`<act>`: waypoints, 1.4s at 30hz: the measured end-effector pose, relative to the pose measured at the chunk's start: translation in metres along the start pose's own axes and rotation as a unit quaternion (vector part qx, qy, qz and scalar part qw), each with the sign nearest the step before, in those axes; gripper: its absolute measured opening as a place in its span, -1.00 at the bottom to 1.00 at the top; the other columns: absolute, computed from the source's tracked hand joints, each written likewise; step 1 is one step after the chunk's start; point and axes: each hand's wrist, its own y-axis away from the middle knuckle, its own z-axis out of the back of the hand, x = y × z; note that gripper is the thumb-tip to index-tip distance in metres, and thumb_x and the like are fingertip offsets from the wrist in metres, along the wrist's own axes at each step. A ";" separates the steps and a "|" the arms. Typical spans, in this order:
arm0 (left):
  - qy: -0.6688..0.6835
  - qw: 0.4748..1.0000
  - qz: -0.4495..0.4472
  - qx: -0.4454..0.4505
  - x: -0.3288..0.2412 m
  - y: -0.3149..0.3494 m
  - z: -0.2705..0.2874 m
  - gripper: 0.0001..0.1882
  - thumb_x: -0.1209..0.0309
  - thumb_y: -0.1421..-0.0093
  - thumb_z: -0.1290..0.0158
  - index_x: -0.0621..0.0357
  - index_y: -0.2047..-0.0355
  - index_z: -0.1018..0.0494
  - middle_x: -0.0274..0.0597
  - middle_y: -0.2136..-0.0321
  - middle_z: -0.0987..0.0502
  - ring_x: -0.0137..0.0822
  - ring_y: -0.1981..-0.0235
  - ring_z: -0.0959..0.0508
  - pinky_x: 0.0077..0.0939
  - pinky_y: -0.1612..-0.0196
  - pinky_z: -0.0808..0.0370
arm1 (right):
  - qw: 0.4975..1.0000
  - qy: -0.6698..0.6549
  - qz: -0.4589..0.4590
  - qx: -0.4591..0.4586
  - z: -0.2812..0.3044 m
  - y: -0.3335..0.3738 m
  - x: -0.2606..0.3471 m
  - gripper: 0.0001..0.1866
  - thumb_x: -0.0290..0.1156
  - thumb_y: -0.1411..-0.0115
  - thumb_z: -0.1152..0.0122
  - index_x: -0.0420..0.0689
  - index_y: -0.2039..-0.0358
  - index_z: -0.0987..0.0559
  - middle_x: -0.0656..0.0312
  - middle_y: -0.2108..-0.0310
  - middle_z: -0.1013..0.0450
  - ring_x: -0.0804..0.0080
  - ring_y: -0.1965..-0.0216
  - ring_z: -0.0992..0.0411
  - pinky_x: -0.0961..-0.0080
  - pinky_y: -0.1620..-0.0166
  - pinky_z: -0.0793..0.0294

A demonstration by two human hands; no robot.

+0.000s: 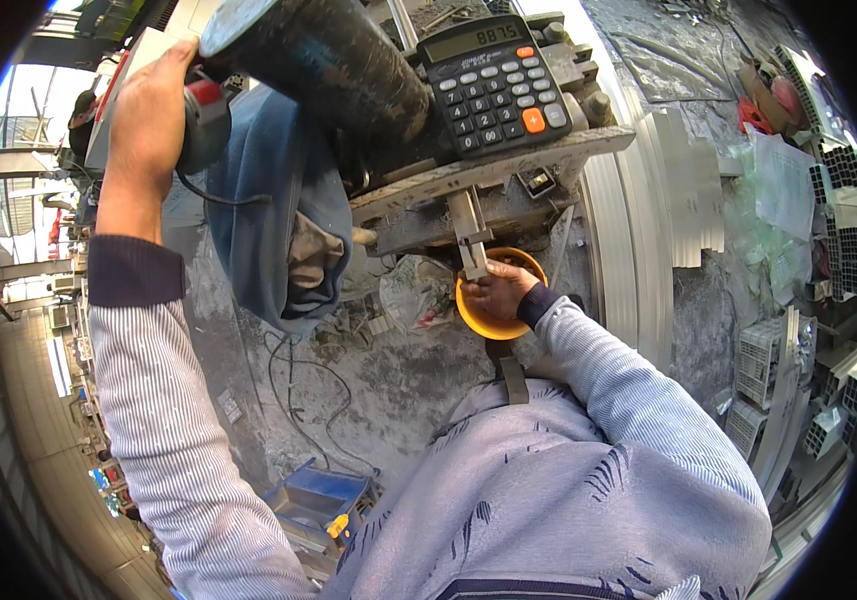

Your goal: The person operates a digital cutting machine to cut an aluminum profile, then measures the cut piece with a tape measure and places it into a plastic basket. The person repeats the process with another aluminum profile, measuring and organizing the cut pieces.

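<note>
- Left hand (148, 110) wrapped around saw handle (203, 120), far left; heavy, rigid, probably needs a firm grip.
- Right hand (498, 292) pinching metal strip (469, 235) over orange bowl (480, 322); stiff, thin, likely sharp-edged.

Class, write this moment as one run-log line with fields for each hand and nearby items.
left hand: grips machine handle | right hand: on metal bar over orange bowl | nearby: calculator, blue cloth
</note>
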 end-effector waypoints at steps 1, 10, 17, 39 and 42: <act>-0.045 0.998 -0.036 0.003 0.004 -0.004 0.001 -0.53 0.20 -0.42 0.18 0.34 -0.05 -0.50 0.02 -0.05 -0.53 -0.20 -0.07 -0.50 -0.45 -0.14 -0.33 | 0.999 0.038 0.034 -0.013 -0.005 -0.001 0.001 -0.67 -0.29 -0.26 -0.22 -0.03 -0.01 -0.48 0.19 0.03 -0.47 0.20 -0.04 -0.42 0.17 -0.06 -0.43; 0.167 0.983 0.068 -0.013 0.021 -0.018 -0.009 -0.53 0.16 -0.40 0.14 0.25 -0.07 -0.51 0.00 0.05 -0.59 -0.30 0.03 -0.55 -0.48 -0.04 -0.38 | 0.960 0.233 0.136 -0.074 -0.002 0.010 -0.033 -0.71 -0.41 -0.29 -0.19 -0.13 -0.01 -0.51 0.19 0.17 -0.56 0.37 0.16 -0.56 0.45 0.08 -0.54; -0.174 0.981 -0.079 -0.045 0.008 -0.006 -0.005 -0.65 0.28 -0.33 0.14 0.27 0.30 -0.58 0.15 0.40 -0.62 -0.09 0.36 -0.67 -0.22 0.24 -0.54 | 0.863 0.502 -0.017 -0.062 0.035 0.068 -0.131 -0.59 -0.52 -0.05 -0.41 -0.25 0.06 -0.55 0.25 0.26 -0.57 0.51 0.20 -0.50 0.54 0.08 -0.50; -0.267 0.939 -0.208 -0.061 0.034 -0.018 -0.007 -0.63 0.28 -0.34 0.18 0.28 0.13 -0.52 0.13 0.18 -0.59 0.04 0.11 -0.58 -0.25 0.03 -0.45 | 0.920 0.322 0.113 -0.193 -0.098 -0.140 -0.048 -0.64 -0.29 -0.33 -0.13 -0.26 0.00 -0.37 0.09 0.21 -0.49 0.32 0.36 -0.58 0.32 0.35 -0.61; -0.184 0.970 -0.154 -0.038 0.030 -0.017 -0.005 -0.53 0.19 -0.42 0.25 0.34 0.05 -0.50 0.20 0.08 -0.57 0.10 -0.02 -0.52 -0.27 -0.07 -0.39 | 0.921 0.303 0.068 -0.234 -0.097 -0.164 -0.038 -0.43 -0.36 -0.27 -0.19 -0.15 -0.18 -0.15 -0.06 0.12 -0.44 0.22 0.39 -0.58 0.25 0.39 -0.60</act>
